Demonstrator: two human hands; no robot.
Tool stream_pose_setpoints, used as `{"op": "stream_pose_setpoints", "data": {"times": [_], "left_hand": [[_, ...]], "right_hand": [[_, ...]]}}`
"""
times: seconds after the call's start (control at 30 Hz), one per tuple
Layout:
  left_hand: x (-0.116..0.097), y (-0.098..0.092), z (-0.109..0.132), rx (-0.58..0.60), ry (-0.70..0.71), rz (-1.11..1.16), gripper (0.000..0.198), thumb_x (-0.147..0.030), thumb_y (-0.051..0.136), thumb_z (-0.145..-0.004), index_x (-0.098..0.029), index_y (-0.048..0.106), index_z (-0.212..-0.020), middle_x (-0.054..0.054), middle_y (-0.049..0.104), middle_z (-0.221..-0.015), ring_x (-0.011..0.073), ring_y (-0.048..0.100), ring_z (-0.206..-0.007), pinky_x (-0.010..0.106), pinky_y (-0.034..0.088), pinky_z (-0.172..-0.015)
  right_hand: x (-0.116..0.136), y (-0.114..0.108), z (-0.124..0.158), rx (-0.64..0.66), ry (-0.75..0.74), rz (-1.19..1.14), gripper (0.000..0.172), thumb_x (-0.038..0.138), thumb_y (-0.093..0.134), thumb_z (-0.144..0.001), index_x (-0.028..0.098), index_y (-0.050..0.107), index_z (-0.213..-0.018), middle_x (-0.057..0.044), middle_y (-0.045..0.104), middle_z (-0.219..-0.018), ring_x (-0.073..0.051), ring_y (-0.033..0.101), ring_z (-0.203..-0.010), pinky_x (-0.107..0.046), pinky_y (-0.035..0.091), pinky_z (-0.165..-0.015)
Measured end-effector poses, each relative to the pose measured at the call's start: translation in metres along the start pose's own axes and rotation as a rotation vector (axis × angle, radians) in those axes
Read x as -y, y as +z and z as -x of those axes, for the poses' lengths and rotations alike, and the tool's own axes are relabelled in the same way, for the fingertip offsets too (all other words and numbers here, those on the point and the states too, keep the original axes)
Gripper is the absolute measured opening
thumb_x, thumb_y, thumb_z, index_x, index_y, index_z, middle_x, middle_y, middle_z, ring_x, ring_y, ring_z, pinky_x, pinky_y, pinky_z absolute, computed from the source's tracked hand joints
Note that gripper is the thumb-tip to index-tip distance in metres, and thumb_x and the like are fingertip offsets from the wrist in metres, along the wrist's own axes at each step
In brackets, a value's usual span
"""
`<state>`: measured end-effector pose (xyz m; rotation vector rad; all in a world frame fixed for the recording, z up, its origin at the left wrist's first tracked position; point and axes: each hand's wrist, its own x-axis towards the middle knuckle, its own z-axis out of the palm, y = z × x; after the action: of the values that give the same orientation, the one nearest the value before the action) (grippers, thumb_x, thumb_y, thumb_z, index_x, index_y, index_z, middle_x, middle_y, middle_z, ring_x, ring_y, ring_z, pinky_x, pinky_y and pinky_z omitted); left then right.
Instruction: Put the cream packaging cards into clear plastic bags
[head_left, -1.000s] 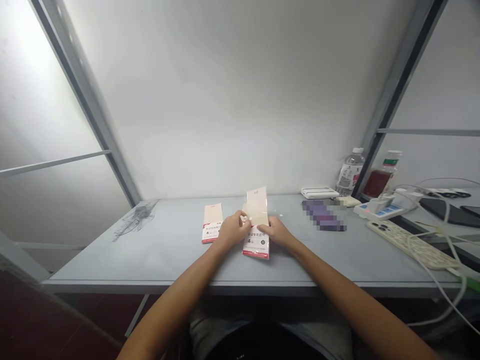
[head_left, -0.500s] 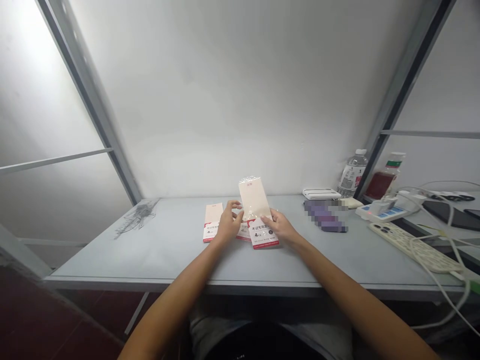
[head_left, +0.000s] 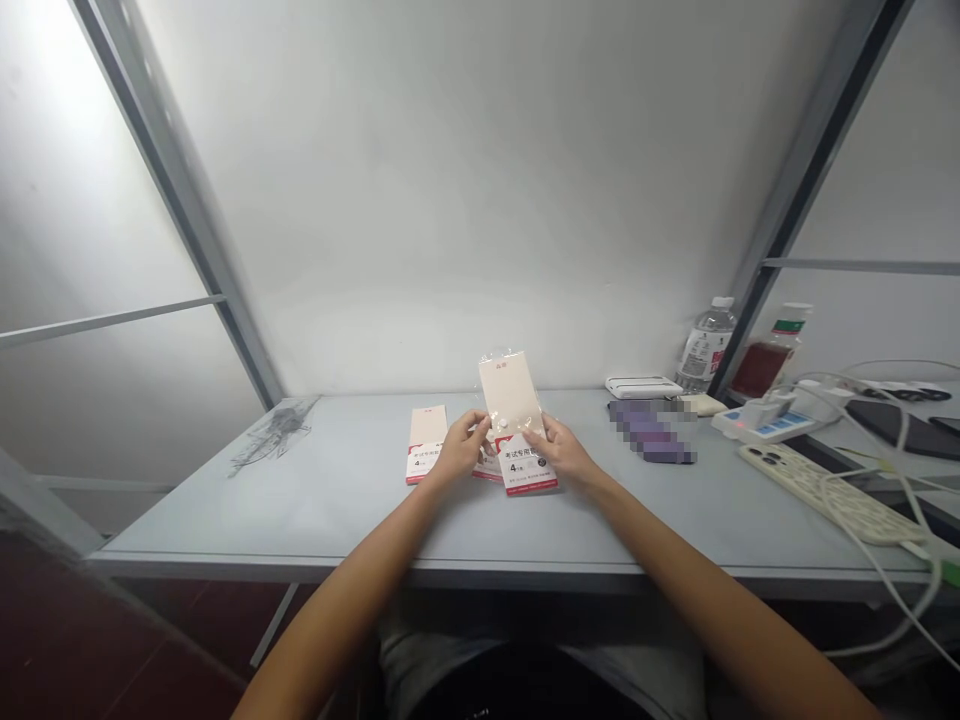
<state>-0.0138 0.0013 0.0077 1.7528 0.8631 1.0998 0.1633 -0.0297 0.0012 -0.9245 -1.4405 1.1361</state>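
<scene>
together, the left hand (head_left: 463, 447) and right hand (head_left: 562, 450) pinch a wrapped envelope (head_left: 508, 395) upright between them by its edges

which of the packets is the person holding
The rightmost packet, held between the left hand and right hand. The leftmost packet and the middle packet lie on the table.
</scene>
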Motion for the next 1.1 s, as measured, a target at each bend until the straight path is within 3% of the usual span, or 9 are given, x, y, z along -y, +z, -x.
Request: {"op": "stream_pose_setpoints", "data": {"times": [0.37,0.47,0.6,0.7,0.83,1.1], "left_hand": [[-0.003,0.001,0.002,0.030,-0.074,-0.032,0.035,-0.050,0.051,-0.075,-0.016,0.052,-0.083,0.001,0.056,-0.069,0.0087,0.052,-0.054,0.019,0.040,-0.045],[0.001,0.000,0.000,0.043,-0.079,-0.056,0.034,-0.048,0.052,-0.075,-0.014,0.054,-0.077,0.002,0.057,-0.067,0.0100,0.053,-0.056,0.021,0.041,-0.048],[0.006,-0.003,-0.003,-0.067,0.002,-0.186,0.031,-0.044,0.053,-0.074,-0.015,0.051,-0.065,0.003,0.057,-0.078,0.0119,0.054,-0.068,0.024,0.044,-0.060],[0.007,-0.004,-0.004,-0.105,0.017,-0.199,0.029,-0.041,0.051,-0.076,-0.015,0.050,-0.062,0.005,0.056,-0.088,0.0132,0.054,-0.076,0.027,0.044,-0.068],[0.006,-0.003,-0.005,-0.097,-0.026,-0.220,0.028,-0.039,0.049,-0.077,-0.016,0.049,-0.062,0.005,0.056,-0.084,0.0144,0.053,-0.077,0.028,0.043,-0.069],[0.005,-0.004,-0.007,-0.119,-0.061,-0.211,0.028,-0.039,0.050,-0.076,-0.016,0.046,-0.060,0.006,0.057,-0.091,0.0140,0.054,-0.077,0.027,0.043,-0.069]], "right_hand": [[0.005,0.003,0.005,0.028,0.016,0.051,0.042,0.048,0.057,-0.073,0.019,0.051,-0.103,-0.005,0.065,-0.086,-0.019,0.062,-0.074,-0.031,0.050,-0.064],[0.002,0.003,0.004,-0.014,0.066,0.126,0.039,0.053,0.050,-0.076,0.016,0.056,-0.089,-0.005,0.064,-0.074,-0.019,0.061,-0.066,-0.029,0.047,-0.058],[-0.004,0.001,0.001,-0.103,0.079,0.311,0.047,0.056,0.037,-0.080,0.016,0.055,-0.065,-0.003,0.060,-0.059,-0.017,0.056,-0.056,-0.027,0.042,-0.052],[-0.008,0.001,-0.001,-0.131,0.087,0.446,0.048,0.055,0.032,-0.082,0.017,0.051,-0.058,-0.002,0.057,-0.051,-0.016,0.052,-0.048,-0.027,0.039,-0.049],[-0.010,0.001,-0.003,-0.201,0.073,0.592,0.047,0.051,0.029,-0.083,0.018,0.049,-0.056,-0.004,0.058,-0.055,-0.017,0.052,-0.052,-0.027,0.037,-0.050],[-0.009,0.004,-0.005,-0.220,0.067,0.701,0.046,0.046,0.026,-0.085,0.019,0.048,-0.055,-0.005,0.059,-0.060,-0.018,0.052,-0.058,-0.029,0.036,-0.054]]}}
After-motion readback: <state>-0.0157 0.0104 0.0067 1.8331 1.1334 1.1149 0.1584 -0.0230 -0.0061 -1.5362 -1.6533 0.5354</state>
